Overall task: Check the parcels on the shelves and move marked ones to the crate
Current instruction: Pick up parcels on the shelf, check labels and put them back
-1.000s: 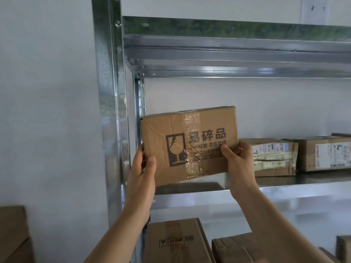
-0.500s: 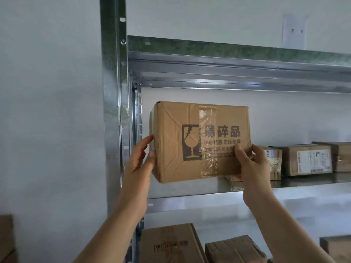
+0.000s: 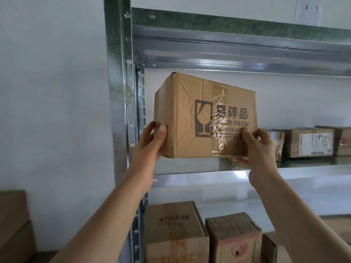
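A brown cardboard parcel (image 3: 188,114) with a black broken-glass fragile mark, printed characters and clear tape is held up in front of the metal shelf (image 3: 284,168), above its left end. My left hand (image 3: 150,143) grips its lower left corner, thumb on the front face. My right hand (image 3: 260,147) grips the lower right corner, thumb on the front and fingers underneath. The parcel is turned so its left side face shows. No crate is in view.
More parcels stand on the same shelf at the right, one with a white label (image 3: 311,142). Two boxes (image 3: 174,232) (image 3: 233,238) sit on the shelf below. A steel upright (image 3: 119,92) runs down the left, with another carton (image 3: 15,224) beside it.
Both hands lifted the parcel off the shelf and drew it nearer, turning it so its left side face shows. The view shifted slightly.
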`<action>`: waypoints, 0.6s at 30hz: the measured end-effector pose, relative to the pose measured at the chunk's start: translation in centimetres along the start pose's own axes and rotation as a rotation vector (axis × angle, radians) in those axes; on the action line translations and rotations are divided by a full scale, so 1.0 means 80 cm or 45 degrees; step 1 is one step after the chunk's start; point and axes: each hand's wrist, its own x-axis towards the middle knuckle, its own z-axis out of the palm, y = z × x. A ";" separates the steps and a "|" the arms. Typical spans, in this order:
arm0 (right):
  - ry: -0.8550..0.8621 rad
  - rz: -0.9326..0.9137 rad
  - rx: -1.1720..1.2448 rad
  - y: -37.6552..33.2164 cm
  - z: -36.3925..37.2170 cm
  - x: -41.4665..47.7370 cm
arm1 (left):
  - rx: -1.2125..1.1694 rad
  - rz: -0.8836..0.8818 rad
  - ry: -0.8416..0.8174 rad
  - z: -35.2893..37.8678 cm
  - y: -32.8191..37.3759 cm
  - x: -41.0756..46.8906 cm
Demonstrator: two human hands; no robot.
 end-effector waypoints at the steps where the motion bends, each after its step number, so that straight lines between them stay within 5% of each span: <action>1: -0.001 0.019 -0.002 0.000 0.000 0.000 | 0.003 0.008 0.008 0.000 0.000 -0.001; 18: -0.075 0.125 0.074 0.001 0.001 -0.015 | -0.330 -0.122 0.041 -0.011 0.005 0.002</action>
